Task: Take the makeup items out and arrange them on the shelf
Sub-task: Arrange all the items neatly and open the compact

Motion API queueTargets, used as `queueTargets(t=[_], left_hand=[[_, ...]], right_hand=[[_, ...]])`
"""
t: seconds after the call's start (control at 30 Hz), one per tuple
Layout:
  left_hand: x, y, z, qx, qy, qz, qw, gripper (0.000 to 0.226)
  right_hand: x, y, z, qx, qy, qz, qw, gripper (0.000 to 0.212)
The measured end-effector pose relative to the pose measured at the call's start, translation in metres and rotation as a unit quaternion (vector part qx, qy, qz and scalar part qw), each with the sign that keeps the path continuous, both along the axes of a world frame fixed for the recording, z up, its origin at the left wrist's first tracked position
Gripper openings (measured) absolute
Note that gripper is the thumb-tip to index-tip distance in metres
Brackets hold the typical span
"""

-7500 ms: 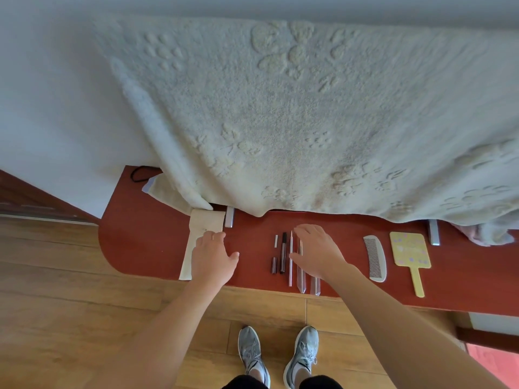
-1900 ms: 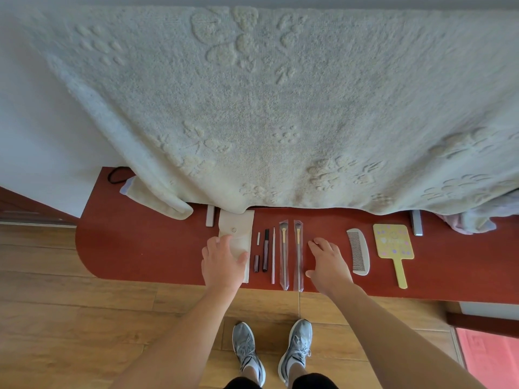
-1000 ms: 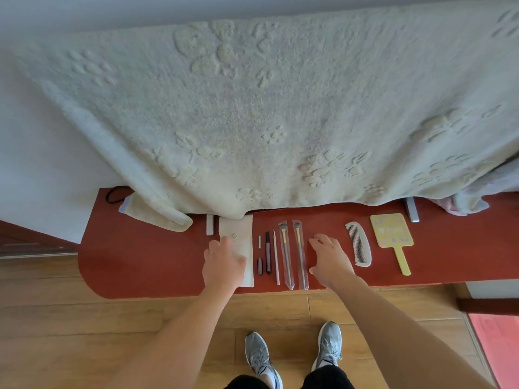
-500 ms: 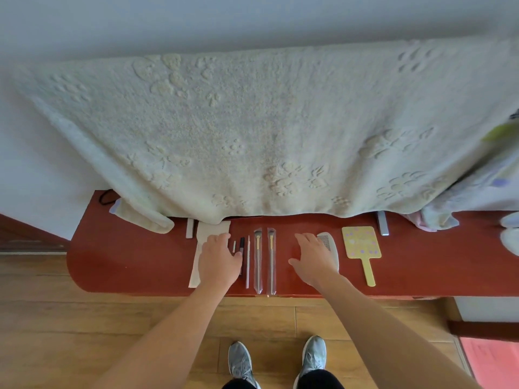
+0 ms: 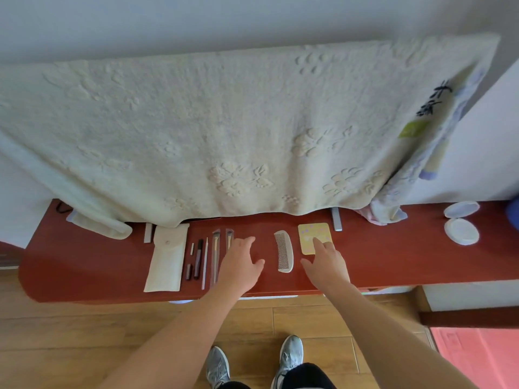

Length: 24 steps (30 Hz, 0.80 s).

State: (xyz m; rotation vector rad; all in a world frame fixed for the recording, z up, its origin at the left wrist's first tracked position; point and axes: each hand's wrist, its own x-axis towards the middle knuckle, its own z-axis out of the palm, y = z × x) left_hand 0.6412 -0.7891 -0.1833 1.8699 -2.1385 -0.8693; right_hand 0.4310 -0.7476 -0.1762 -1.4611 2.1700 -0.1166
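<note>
Now, comb [image 5: 284, 255] between open grips: left grip [image 5: 241, 269] over brush [image 5: 229, 235], right grip [image 5: 327, 266] on mirror [image 5: 313, 233].

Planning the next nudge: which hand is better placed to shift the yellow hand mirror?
Right. The right hand touches the yellow hand mirror; the left hand lies beyond the white toothed comb.

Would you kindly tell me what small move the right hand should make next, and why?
Probably nudge the yellow mirror with flat fingers until it lies square with the comb. The right hand rests open on the mirror, hiding its handle. The pouch and the sticks beside it lie parallel on the shelf, so the mirror looks like the piece to adjust.
</note>
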Motion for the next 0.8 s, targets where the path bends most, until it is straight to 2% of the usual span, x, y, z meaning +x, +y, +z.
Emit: queueTargets(t=[0.3, 0.53, 0.8], left_hand=[[-0.054, 0.006, -0.011, 0.055, -0.035, -0.043, 0.997, 0.068], [-0.079, 0.001, -0.018, 0.074, -0.065, -0.024, 0.995, 0.070], [-0.096, 0.006, -0.030, 0.059, -0.096, -0.006, 0.994, 0.078]], right_hand=[[-0.028, 0.013, -0.016, 0.025, -0.021, -0.026, 0.999, 0.053], [-0.038, 0.010, -0.026, 0.021, -0.054, -0.034, 0.998, 0.057], [-0.042, 0.004, -0.038, 0.017, -0.051, -0.018, 0.998, 0.058]])
